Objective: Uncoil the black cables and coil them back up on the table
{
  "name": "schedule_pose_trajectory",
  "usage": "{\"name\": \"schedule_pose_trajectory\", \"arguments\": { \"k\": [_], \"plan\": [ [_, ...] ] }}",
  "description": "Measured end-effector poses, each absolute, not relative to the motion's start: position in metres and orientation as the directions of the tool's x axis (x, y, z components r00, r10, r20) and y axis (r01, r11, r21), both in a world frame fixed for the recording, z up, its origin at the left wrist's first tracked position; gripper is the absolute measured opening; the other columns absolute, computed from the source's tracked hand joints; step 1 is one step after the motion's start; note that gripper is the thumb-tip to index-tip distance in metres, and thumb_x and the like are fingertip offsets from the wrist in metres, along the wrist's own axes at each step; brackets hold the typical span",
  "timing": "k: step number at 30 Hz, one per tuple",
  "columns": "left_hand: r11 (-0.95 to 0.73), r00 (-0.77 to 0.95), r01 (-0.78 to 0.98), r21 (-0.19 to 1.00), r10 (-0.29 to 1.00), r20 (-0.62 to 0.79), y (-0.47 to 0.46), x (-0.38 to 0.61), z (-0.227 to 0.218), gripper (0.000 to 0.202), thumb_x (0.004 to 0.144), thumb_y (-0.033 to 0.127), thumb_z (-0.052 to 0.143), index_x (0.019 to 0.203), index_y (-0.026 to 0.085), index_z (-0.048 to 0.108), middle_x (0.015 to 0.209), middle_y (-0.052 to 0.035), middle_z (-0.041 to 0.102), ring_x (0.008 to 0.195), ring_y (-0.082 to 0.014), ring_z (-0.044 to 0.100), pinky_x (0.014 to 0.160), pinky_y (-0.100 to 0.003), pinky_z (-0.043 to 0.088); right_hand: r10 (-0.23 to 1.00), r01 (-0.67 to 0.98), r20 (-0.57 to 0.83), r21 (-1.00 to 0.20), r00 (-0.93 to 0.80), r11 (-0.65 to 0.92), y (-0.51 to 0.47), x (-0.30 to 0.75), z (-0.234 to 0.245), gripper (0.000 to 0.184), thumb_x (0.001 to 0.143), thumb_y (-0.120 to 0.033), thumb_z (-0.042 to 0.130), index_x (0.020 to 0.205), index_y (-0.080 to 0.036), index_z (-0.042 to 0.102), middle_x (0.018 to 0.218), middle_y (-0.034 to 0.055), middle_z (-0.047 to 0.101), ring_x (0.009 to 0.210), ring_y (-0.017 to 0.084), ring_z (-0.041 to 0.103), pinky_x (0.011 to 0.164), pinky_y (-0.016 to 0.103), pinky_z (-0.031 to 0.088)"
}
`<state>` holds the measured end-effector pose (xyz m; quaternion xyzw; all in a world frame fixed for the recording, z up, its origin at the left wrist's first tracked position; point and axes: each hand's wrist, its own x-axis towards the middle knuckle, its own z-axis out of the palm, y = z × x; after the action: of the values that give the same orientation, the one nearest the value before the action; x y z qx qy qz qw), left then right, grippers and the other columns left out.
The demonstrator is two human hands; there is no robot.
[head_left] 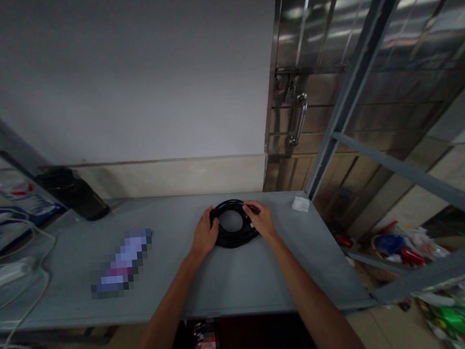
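A coil of black cable [235, 241] lies on the grey table [177, 288], towards its far right part. My left hand [205, 235] grips the coil's left side with the fingers curled over it. Over the right side of the coil rests my right hand [262, 219], its fingers closed on the strands there. Both forearms reach in from the bottom of the view.
A dark bottle [73, 193] stands at the table's back left. White cables and a white adapter [11, 271] lie at the left edge. A small white scrap [301, 204] sits at the back right corner. Metal doors with a handle [298, 120] and floor clutter [402, 249] are to the right.
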<state>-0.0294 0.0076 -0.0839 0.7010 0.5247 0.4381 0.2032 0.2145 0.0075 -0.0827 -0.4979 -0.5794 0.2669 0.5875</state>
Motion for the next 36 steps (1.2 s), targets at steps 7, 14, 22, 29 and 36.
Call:
{"name": "schedule_pose_trajectory", "arguments": {
  "k": [7, 14, 22, 29, 36],
  "plan": [
    [-0.339, 0.008, 0.433, 0.835, 0.928, 0.372, 0.006, -0.038, -0.081, 0.056, 0.106, 0.050, 0.057, 0.153, 0.021, 0.066, 0.152, -0.0145, 0.072, 0.142, -0.0335, 0.068, 0.129, -0.057, 0.047, 0.904, 0.198, 0.378, -0.919, 0.200, 0.341, 0.009, 0.218, -0.086, 0.036, 0.097, -0.051, 0.067, 0.115, -0.023, 0.082, 0.127, 0.0084, 0.083, 0.121, 0.025, 0.079, 0.114, 0.044, 0.061],
    [-0.424, -0.038, 0.393, 0.816, 0.879, 0.475, 0.007, -0.035, -0.082, 0.049, 0.108, 0.042, 0.050, 0.148, 0.021, 0.069, 0.152, -0.0149, 0.069, 0.145, -0.0293, 0.063, 0.132, -0.054, 0.042, 0.914, 0.188, 0.364, -0.925, 0.179, 0.331, 0.004, 0.216, -0.083, 0.040, 0.095, -0.053, 0.074, 0.118, -0.021, 0.082, 0.125, 0.0098, 0.083, 0.117, 0.027, 0.079, 0.111, 0.045, 0.063],
    [-0.401, -0.060, 0.320, 0.858, 0.896, 0.441, 0.009, -0.042, -0.078, 0.045, 0.104, 0.044, 0.059, 0.139, 0.023, 0.078, 0.142, -0.0135, 0.075, 0.134, -0.0307, 0.069, 0.126, -0.055, 0.050, 0.910, 0.230, 0.380, -0.912, 0.164, 0.340, 0.005, 0.217, -0.087, 0.034, 0.091, -0.048, 0.075, 0.112, -0.024, 0.084, 0.133, 0.0087, 0.081, 0.128, 0.026, 0.075, 0.123, 0.051, 0.054],
    [-0.387, -0.081, 0.264, 0.884, 0.904, 0.420, 0.004, -0.036, -0.069, 0.048, 0.101, 0.060, 0.064, 0.124, 0.022, 0.084, 0.142, -0.0144, 0.076, 0.135, -0.0316, 0.070, 0.119, -0.052, 0.057, 0.893, 0.217, 0.398, -0.910, 0.209, 0.355, 0.003, 0.214, -0.081, 0.034, 0.092, -0.054, 0.076, 0.106, -0.024, 0.085, 0.127, 0.0092, 0.082, 0.123, 0.026, 0.076, 0.119, 0.046, 0.056],
    [-0.319, -0.209, 0.117, 0.941, 0.918, 0.337, -0.006, -0.035, -0.058, 0.054, 0.102, 0.066, 0.067, 0.124, 0.019, 0.082, 0.133, -0.0144, 0.081, 0.127, -0.0294, 0.073, 0.120, -0.048, 0.054, 0.813, 0.168, 0.362, -0.932, 0.457, 0.321, 0.001, 0.223, -0.074, 0.049, 0.097, -0.067, 0.067, 0.099, -0.019, 0.078, 0.103, 0.0103, 0.083, 0.097, 0.025, 0.076, 0.094, 0.038, 0.061]
  ]
}}
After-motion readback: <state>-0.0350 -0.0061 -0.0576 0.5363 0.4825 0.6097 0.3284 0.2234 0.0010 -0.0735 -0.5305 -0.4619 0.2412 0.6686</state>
